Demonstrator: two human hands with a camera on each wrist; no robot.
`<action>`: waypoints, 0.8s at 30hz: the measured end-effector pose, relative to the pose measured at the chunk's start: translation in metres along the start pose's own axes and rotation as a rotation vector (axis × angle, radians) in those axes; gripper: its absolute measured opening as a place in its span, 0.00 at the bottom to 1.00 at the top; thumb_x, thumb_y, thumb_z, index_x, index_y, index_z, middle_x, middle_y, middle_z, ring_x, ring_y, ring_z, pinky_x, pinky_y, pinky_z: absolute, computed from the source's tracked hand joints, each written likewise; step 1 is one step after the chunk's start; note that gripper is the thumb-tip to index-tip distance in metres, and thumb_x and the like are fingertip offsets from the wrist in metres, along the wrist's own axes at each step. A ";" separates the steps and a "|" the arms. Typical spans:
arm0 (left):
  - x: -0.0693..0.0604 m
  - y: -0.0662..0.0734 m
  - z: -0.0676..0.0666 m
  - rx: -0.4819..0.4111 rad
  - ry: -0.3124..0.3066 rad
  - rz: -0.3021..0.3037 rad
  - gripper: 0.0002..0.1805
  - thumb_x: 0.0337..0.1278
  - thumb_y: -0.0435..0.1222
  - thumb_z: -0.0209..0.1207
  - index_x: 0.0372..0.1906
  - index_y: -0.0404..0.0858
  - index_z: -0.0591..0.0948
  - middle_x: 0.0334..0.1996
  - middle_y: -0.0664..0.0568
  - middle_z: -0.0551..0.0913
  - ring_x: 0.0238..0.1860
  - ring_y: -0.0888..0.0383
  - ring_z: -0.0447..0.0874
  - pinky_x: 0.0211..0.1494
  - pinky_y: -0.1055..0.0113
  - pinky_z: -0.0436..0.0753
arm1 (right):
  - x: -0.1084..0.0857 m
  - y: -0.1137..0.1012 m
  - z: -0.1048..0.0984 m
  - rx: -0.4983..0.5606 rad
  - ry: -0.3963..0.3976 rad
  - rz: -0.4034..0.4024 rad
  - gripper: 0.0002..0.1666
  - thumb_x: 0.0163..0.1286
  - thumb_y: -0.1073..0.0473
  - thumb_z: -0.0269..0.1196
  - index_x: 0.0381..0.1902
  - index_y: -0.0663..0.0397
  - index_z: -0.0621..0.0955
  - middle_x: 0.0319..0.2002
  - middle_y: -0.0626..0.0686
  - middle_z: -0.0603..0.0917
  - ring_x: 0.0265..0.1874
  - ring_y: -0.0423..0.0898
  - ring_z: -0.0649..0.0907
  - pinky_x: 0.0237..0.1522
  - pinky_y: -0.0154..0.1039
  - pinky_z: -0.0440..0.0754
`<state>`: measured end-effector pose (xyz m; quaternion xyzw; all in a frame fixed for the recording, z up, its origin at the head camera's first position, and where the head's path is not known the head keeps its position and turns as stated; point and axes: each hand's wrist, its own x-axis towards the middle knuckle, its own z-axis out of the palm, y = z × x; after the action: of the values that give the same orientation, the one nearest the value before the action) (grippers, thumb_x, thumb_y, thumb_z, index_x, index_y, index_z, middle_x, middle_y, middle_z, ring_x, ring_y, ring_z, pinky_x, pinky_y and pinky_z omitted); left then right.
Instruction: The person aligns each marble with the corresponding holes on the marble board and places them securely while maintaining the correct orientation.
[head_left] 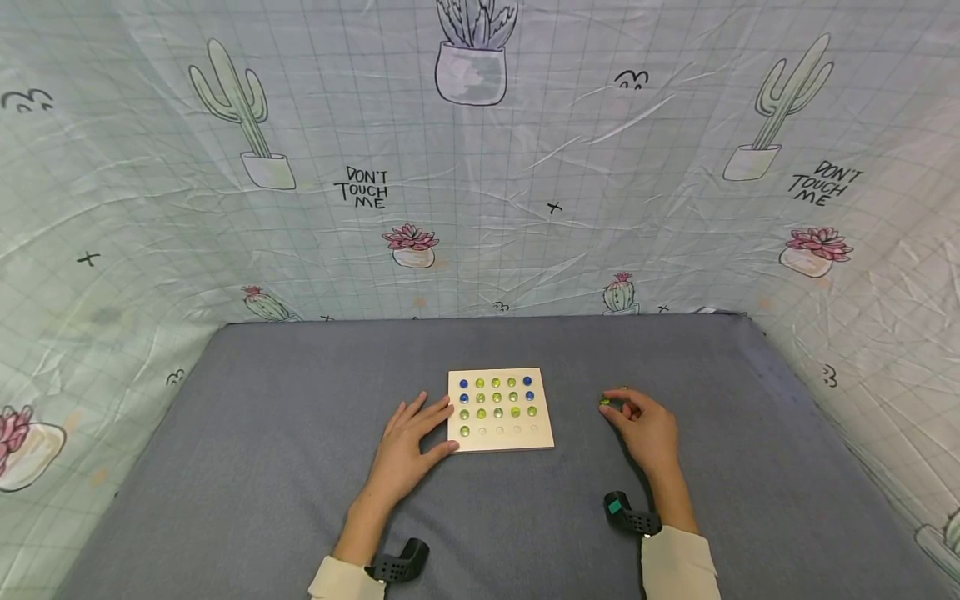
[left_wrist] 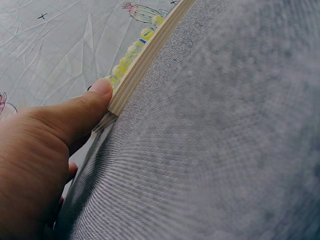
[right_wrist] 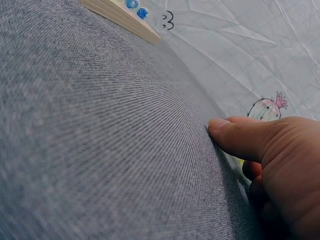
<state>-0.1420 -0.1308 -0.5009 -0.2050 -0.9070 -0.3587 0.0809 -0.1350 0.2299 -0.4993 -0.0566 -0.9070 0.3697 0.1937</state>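
Observation:
A pale wooden board [head_left: 501,442] lies on the grey cloth, with blue marbles [head_left: 527,381] and yellow-green marbles [head_left: 497,397] in its holes. Its front row holds one green marble [head_left: 465,431] at the left end; the other holes there are bare. My left hand [head_left: 401,458] rests at the board's left side, fingers spread, thumb [left_wrist: 101,87] on the near-left corner. Right of the board, my right hand [head_left: 648,433] pinches a green marble [head_left: 604,401] between thumb and forefinger, low over the cloth. In the right wrist view the thumb [right_wrist: 240,137] hides that marble.
Another green marble [head_left: 625,387] shows just behind the right forefinger. Grey cloth [head_left: 300,400] covers the table. A pale printed curtain [head_left: 495,183] stands behind it and along both sides. Black straps with cameras [head_left: 401,562] are on both wrists.

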 end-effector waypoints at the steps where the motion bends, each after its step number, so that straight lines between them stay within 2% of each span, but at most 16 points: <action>1: 0.000 0.000 0.000 0.001 0.001 0.002 0.33 0.49 0.49 0.68 0.62 0.42 0.78 0.64 0.54 0.73 0.70 0.46 0.58 0.75 0.51 0.47 | 0.000 0.000 0.000 0.001 -0.001 0.000 0.10 0.57 0.57 0.72 0.38 0.50 0.87 0.18 0.46 0.71 0.13 0.36 0.62 0.17 0.33 0.59; 17: 0.000 0.001 0.000 0.002 0.006 0.009 0.33 0.49 0.49 0.67 0.62 0.42 0.78 0.64 0.53 0.73 0.70 0.45 0.58 0.75 0.48 0.48 | 0.000 -0.003 -0.002 -0.001 -0.018 0.010 0.09 0.58 0.57 0.72 0.37 0.51 0.87 0.19 0.46 0.71 0.14 0.38 0.63 0.18 0.33 0.60; 24: -0.001 0.001 0.000 -0.001 0.006 0.006 0.33 0.49 0.49 0.68 0.62 0.42 0.78 0.64 0.53 0.73 0.70 0.45 0.58 0.75 0.49 0.47 | 0.000 -0.002 -0.001 0.034 0.013 0.038 0.09 0.59 0.59 0.71 0.37 0.54 0.87 0.23 0.47 0.76 0.19 0.40 0.69 0.21 0.31 0.65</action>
<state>-0.1410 -0.1306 -0.5006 -0.2065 -0.9061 -0.3594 0.0848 -0.1350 0.2287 -0.4970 -0.0727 -0.8980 0.3884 0.1937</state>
